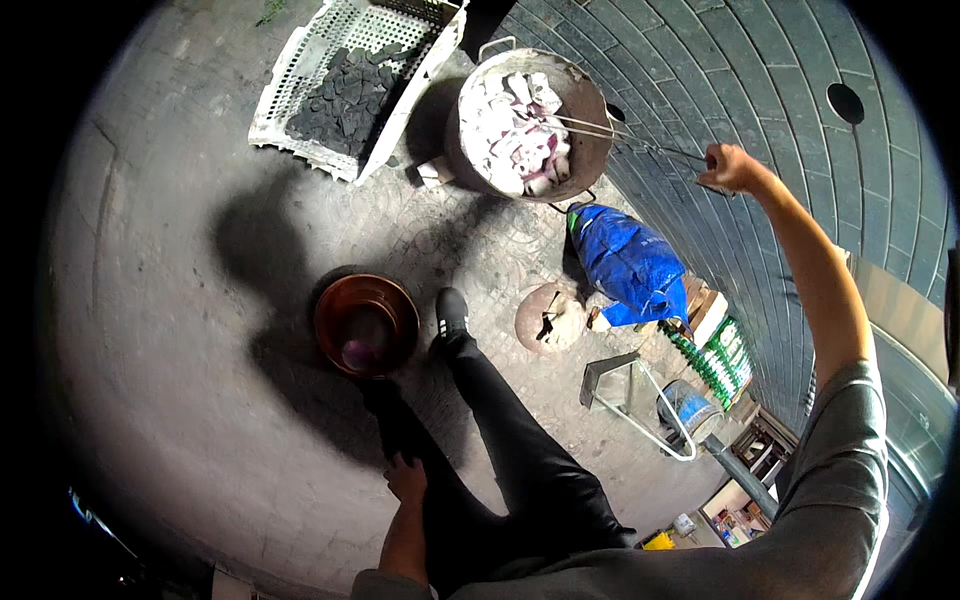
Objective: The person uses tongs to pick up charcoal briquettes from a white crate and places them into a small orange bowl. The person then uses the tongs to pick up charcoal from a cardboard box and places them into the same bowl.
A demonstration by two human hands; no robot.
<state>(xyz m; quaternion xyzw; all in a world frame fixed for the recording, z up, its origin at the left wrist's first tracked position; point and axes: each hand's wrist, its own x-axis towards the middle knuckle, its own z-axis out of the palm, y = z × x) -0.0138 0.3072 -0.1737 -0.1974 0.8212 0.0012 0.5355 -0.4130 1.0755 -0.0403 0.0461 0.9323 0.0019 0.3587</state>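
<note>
My right hand (729, 169), raised at the right, is closed around the handle end of long metal tongs (645, 142). Their thin arms cross the rim of a large round metal pot (592, 97) and end among the charcoal inside. Whitish, ash-covered charcoal pieces (517, 142) fill much of this pot, with a pink-purple glow between them. My left hand (406, 477) hangs low against my left trouser leg, with no object visible in it. In front of my left foot stands a copper-coloured round basin (405, 322); a faint purplish glow shows at its bottom.
Black charcoal lumps (349, 101) lie in a white perforated plastic crate (270, 120). A grey tiled wall (720, 82) runs along the right. Near it are a blue sack (626, 255), a pale round object with a broken top (536, 322), a white-framed stool (609, 367) and a blue bucket (690, 409).
</note>
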